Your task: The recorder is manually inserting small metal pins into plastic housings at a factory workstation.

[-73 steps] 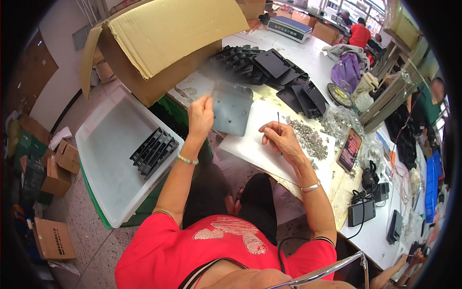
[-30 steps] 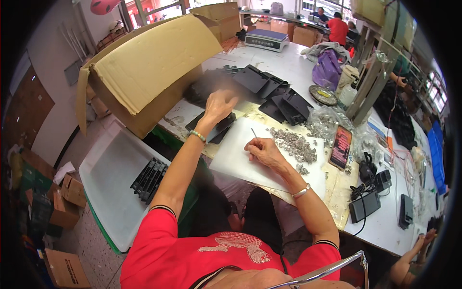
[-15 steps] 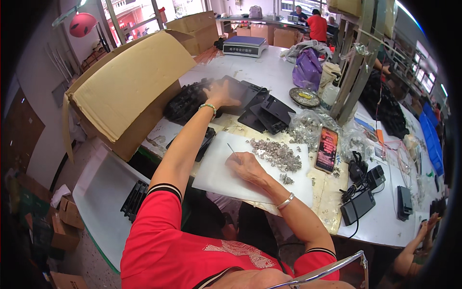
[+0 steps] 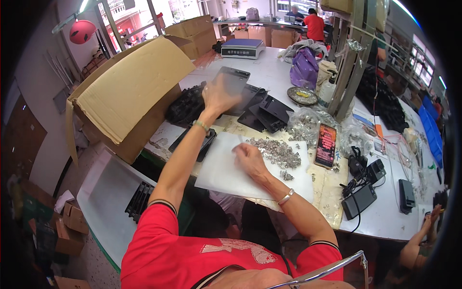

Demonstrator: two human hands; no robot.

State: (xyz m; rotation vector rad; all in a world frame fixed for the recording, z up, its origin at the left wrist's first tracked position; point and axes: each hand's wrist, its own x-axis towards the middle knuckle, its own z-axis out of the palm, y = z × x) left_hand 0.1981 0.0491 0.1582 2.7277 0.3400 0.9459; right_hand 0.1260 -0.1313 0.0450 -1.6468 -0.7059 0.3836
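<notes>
My left hand [image 4: 219,98], blurred by motion, is closed on the edge of a flat black plastic panel [image 4: 235,80], raised and tilted over a pile of black parts [image 4: 185,105]. More black panels [image 4: 269,113] lie to its right, some leaning on one another. My right hand [image 4: 250,159] is over a white sheet [image 4: 219,168], its fingers pinched together. A thin tool, smeared by motion, seems to stick up from them; its kind cannot be made out. Beside this hand is a heap of small silvery metal pieces [image 4: 276,153].
An open cardboard box [image 4: 137,89] stands at the left. To the right lie a phone [image 4: 326,146], clear plastic bags [image 4: 357,139] and a black device with cables [image 4: 359,202]. A metal post [image 4: 353,72] rises behind them; a scale [image 4: 242,49] sits at the back.
My left hand has turned and lifted a black panel up and away from the pile. My right hand has shifted slightly right, toward the metal pieces, its tool now blurred.
</notes>
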